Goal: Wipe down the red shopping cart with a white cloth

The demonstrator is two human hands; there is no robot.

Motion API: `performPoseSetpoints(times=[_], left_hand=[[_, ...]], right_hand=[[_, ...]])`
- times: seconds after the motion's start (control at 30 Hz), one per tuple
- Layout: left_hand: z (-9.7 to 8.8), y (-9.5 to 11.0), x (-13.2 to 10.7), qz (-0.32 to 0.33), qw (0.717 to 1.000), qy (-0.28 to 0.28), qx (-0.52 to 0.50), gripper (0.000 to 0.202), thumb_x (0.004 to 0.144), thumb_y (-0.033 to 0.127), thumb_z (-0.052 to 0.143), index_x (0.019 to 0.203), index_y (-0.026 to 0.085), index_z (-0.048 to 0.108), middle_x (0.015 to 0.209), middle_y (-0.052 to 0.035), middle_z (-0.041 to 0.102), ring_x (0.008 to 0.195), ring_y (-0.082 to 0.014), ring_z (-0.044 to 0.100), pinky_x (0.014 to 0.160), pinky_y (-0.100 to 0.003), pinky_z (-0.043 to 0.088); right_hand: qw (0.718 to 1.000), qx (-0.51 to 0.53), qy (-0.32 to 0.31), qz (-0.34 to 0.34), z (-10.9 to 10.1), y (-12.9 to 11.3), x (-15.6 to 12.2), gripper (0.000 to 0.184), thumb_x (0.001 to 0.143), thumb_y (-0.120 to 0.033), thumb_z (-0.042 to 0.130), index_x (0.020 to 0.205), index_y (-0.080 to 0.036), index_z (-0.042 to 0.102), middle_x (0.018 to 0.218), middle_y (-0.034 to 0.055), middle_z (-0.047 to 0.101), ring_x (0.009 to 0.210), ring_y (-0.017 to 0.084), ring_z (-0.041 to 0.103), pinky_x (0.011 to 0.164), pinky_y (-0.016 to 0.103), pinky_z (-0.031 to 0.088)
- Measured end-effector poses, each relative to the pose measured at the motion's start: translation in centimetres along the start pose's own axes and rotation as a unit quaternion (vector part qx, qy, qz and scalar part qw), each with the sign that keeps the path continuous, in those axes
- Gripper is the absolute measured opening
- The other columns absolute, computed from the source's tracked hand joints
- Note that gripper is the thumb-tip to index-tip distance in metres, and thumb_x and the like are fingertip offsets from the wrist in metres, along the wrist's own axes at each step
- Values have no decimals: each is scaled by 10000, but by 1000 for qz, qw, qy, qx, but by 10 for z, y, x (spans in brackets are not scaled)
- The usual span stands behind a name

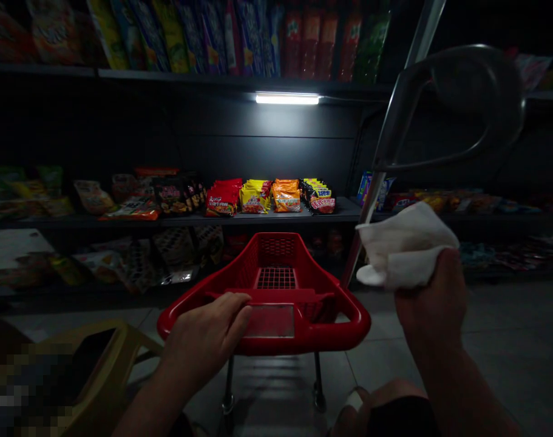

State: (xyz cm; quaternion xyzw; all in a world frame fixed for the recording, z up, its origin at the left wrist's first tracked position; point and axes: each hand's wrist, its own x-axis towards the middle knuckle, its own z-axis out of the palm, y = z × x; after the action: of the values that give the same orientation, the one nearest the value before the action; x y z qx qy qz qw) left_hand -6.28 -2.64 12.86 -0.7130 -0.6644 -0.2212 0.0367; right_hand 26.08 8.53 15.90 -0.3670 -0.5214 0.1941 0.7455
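My left hand (207,337) rests with curled fingers on the rim of a red plastic shopping trolley (276,346), which stands in front of me. My right hand (433,297) is raised to the right and grips a crumpled white cloth (403,249). The cloth is close to a tilted chrome tube frame (394,115), apparently touching its lower part. Beyond the trolley, a row of red, yellow and orange snack packets (271,197) lies on a dark shelf (258,220).
Packed snack shelves run across the far side, with a lit strip lamp (287,99) above. An olive plastic stool (121,346) stands at lower left beside a pixelated object (25,388). Grey floor tiles (385,358) lie around the trolley's legs.
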Motion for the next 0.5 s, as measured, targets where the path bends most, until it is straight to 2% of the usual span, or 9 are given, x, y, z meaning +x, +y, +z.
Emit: performPoseSetpoints(times=[0.03,0.1,0.17,0.23,0.33,0.4,0.5], left_hand=[[-1,-1,1,-1,1000,-3,-2,365,964,471,382,1095,307,681,1096,-17,750,823,-220,719,689,-308,479],[-1,-1,4,-4,1000,-9,-6,369,967,474,375,1105,311,676,1103,-15,749,843,-225,722,699,-316,480],[0,-2,6,-8,1000,-15,-11,377,968,483,368,1117,316,672,1109,-6,749,876,-228,723,713,-322,483],[3,-4,9,-12,1000,-21,-17,388,969,495,362,1122,324,674,1122,6,746,894,-227,722,731,-329,488],[5,-7,14,-24,999,-14,-27,403,972,498,355,1114,323,690,1134,9,743,933,-232,711,790,-352,500],[5,-5,15,-19,998,14,-52,373,970,471,391,1152,319,679,1191,3,721,1045,-240,679,905,-383,488],[3,6,8,15,979,88,-182,314,942,399,505,1221,327,632,1323,-9,640,1226,-236,577,1063,-416,423]], right_hand=[[1000,12,4,-11,8,-3,11,473,1003,-548,265,1250,-237,521,1201,147,602,930,226,656,604,303,531],[999,41,-18,-6,26,-8,28,443,993,-530,340,1252,-225,528,1193,138,608,952,222,651,650,308,535],[996,38,-82,4,43,-8,37,419,945,-516,489,1224,-210,552,1079,97,649,885,199,648,667,295,529],[993,-2,-120,0,54,-5,38,419,891,-504,589,1176,-196,582,957,60,669,790,174,625,650,279,512],[991,-64,-116,-7,55,6,30,397,879,-510,589,1114,-189,599,879,37,667,708,156,585,616,266,483],[988,-74,-137,26,49,15,21,408,881,-529,567,1104,-188,595,871,29,664,691,155,575,603,262,474],[979,-71,-170,86,36,33,4,443,871,-558,563,1111,-187,590,891,27,664,715,161,580,622,259,477]])
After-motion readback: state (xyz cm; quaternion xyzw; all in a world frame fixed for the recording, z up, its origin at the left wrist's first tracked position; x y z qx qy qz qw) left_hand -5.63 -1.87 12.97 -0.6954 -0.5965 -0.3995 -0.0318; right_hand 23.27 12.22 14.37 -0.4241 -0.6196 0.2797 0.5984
